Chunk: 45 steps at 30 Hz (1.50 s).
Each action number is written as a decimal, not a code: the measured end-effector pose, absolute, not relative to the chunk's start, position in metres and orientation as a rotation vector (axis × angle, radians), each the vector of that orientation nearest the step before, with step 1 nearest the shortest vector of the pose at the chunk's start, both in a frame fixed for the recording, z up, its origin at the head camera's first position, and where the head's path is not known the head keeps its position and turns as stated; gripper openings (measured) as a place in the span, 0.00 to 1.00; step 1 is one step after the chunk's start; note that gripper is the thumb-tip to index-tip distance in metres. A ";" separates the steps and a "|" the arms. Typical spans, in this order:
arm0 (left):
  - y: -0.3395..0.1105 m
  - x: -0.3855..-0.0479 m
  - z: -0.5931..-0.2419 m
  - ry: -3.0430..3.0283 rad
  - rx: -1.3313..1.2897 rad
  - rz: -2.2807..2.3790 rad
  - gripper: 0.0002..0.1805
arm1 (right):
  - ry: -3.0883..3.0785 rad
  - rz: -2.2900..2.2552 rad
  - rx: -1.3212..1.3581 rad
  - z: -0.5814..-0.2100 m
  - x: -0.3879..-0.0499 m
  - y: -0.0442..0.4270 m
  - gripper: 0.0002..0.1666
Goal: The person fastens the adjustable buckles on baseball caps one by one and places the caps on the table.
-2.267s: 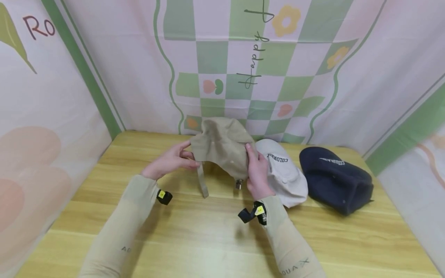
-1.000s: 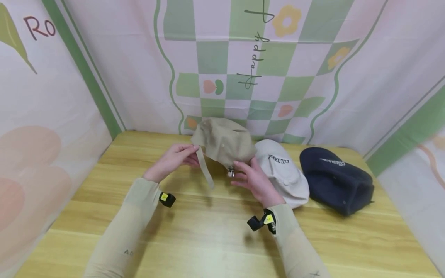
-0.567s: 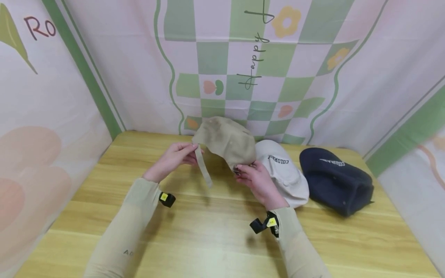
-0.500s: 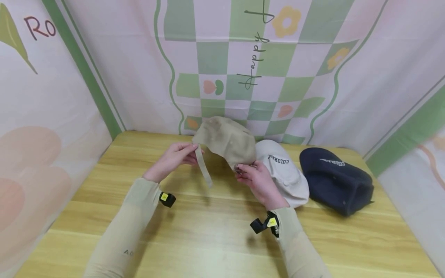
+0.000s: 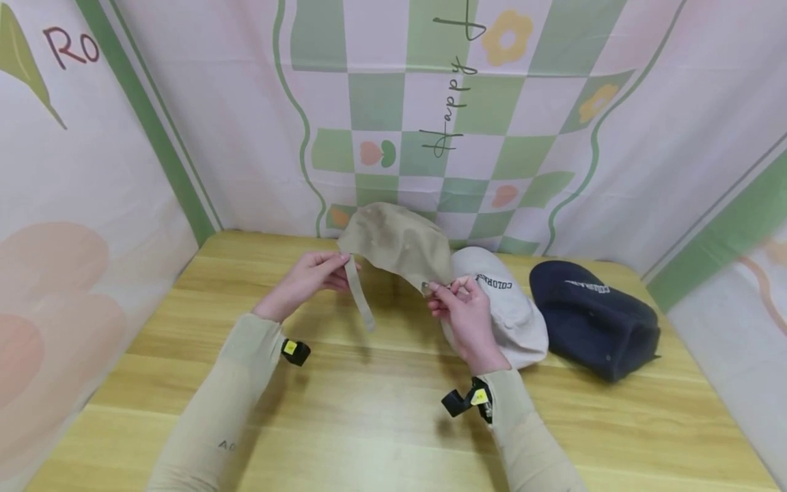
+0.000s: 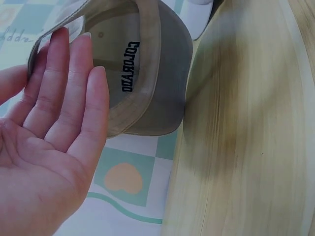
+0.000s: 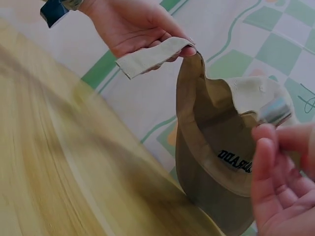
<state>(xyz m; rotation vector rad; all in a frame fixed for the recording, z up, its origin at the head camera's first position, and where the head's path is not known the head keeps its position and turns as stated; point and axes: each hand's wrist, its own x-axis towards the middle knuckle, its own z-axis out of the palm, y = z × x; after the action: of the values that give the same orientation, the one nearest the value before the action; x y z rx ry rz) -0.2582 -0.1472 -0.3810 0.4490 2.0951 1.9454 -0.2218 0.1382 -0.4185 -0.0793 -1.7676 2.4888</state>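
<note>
A khaki cap is held up over the back of the table, its back opening toward me. My left hand pinches the base of its loose strap, which hangs down free. At the opposite edge, my right hand pinches the cap beside a metal buckle. The right wrist view shows the buckle at the right fingertips and the strap apart from it. Dark lettering shows inside the cap in the left wrist view.
A light grey cap lies on the wooden table just behind and right of my right hand. Farther right is a navy cap. A checkered cloth hangs behind the table.
My right hand moved from the cap's side down to the buckle, then slightly up and right with that edge. The left hand shifted from the cap's edge to the strap's base.
</note>
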 end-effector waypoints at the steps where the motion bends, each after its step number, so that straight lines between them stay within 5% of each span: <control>1: -0.147 -0.258 -0.381 2.097 0.453 1.943 0.24 | -1.753 2.477 -0.061 -0.419 -0.222 0.138 0.16; 12: -0.149 -0.258 -0.382 2.092 0.466 1.958 0.21 | -1.609 2.389 0.235 -0.422 -0.219 0.136 0.09; 16: -0.148 -0.258 -0.382 2.096 0.465 1.954 0.21 | -1.616 2.374 0.296 -0.421 -0.218 0.135 0.15; 45: -0.144 -0.256 -0.380 2.053 0.498 1.994 0.18 | -1.642 2.400 0.246 -0.420 -0.217 0.134 0.21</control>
<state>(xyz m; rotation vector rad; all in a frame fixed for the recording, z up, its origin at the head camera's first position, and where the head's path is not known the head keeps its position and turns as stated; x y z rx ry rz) -0.2556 -0.1435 -0.3801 0.4975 2.0530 1.9943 -0.2172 0.1344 -0.4202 0.2463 -1.6415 2.4002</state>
